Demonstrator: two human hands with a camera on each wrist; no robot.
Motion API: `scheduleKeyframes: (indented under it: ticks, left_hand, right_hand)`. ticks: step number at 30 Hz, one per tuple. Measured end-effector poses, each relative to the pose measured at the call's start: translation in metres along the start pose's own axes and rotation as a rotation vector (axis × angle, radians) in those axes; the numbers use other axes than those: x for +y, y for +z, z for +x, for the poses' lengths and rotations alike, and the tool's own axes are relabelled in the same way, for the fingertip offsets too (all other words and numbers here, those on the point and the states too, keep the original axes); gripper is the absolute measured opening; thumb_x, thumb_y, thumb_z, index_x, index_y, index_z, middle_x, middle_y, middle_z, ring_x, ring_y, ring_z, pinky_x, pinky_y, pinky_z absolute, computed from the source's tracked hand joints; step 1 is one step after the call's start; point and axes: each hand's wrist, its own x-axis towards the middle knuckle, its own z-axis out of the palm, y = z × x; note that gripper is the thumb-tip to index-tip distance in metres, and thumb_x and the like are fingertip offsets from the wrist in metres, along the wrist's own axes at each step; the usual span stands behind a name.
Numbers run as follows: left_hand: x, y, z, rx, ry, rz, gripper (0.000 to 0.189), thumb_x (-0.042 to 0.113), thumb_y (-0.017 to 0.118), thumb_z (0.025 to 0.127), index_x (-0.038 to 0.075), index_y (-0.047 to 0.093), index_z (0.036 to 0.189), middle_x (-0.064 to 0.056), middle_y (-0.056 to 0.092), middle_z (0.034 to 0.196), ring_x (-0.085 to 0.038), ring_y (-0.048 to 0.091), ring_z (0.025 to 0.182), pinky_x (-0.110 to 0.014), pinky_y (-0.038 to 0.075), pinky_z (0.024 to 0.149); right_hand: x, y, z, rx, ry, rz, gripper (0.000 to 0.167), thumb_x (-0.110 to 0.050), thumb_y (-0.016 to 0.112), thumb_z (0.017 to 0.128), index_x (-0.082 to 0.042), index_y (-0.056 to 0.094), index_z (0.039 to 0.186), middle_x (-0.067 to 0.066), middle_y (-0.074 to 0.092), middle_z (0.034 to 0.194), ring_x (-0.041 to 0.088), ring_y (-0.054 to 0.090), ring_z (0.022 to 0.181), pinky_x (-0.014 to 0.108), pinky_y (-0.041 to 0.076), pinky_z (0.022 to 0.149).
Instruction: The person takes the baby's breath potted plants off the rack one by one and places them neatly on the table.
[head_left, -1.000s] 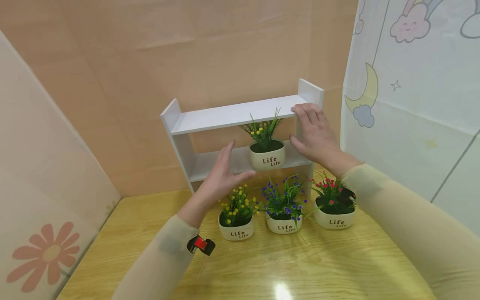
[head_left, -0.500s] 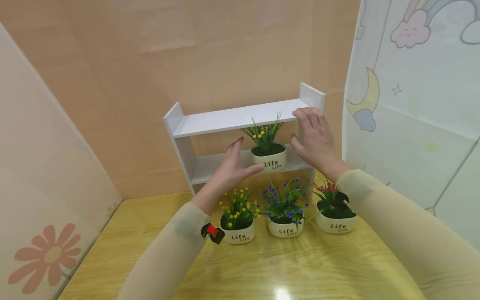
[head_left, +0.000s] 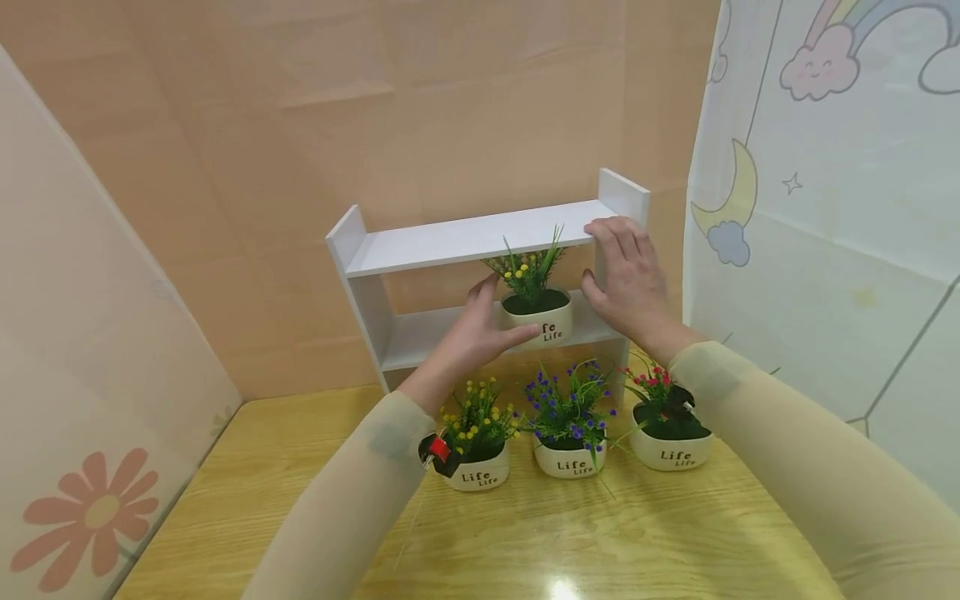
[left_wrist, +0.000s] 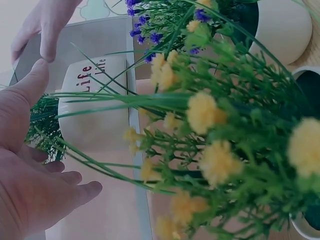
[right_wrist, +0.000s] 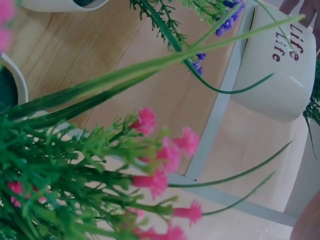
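A cream flowerpot (head_left: 556, 323) marked "Life", with yellow flowers and grass blades, stands on the middle board of a white two-tier shelf (head_left: 427, 329). My left hand (head_left: 478, 327) is at its left side, fingers and thumb spread; the thumb overlaps the pot's front in the head view. In the left wrist view, the left hand (left_wrist: 35, 190) has its palm beside the pot (left_wrist: 95, 115), fingers loosely bent. My right hand (head_left: 633, 271) is at the shelf's right end, fingertips at the top board's front edge, its thumb lower and apart from the pot.
On the wooden table (head_left: 525, 550) before the shelf stand three more cream pots: one with yellow flowers (head_left: 480, 475), one with purple flowers (head_left: 570, 462), one with red-pink flowers (head_left: 675, 454). Hanging cloths surround the table at left, back and right.
My left hand has moved right and in toward the pot on the middle board, its thumb passing in front of it. The right hand stays at the shelf's right end.
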Motion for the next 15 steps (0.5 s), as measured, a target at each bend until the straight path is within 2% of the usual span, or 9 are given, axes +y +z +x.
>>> scheduleKeyframes:
  ticks: [8,15]
  left_hand:
    - [0.003,0.0052,0.0072,0.005,-0.022,-0.03,0.122,0.05,0.087,0.096,0.009,0.005,0.177,-0.023,0.013,0.181,-0.041,0.024,0.165,-0.059,0.034,0.127]
    - [-0.001,0.0091,0.0069,0.023,-0.04,-0.052,0.121,0.048,0.087,0.096,0.009,0.006,0.177,-0.023,0.016,0.181,-0.041,0.027,0.164,-0.059,0.035,0.127]
  right_hand:
    - [0.0002,-0.0002,-0.0012,0.0,0.002,-0.004,0.066,-0.01,0.069,0.093,0.001,0.045,0.153,0.021,0.046,0.155,0.044,0.034,0.148,0.052,0.023,0.129]
    - [0.0011,0.0,-0.0013,0.0,-0.004,0.001,0.066,-0.01,0.069,0.093,0.0,0.045,0.153,0.021,0.046,0.155,0.044,0.034,0.148,0.051,0.023,0.128]
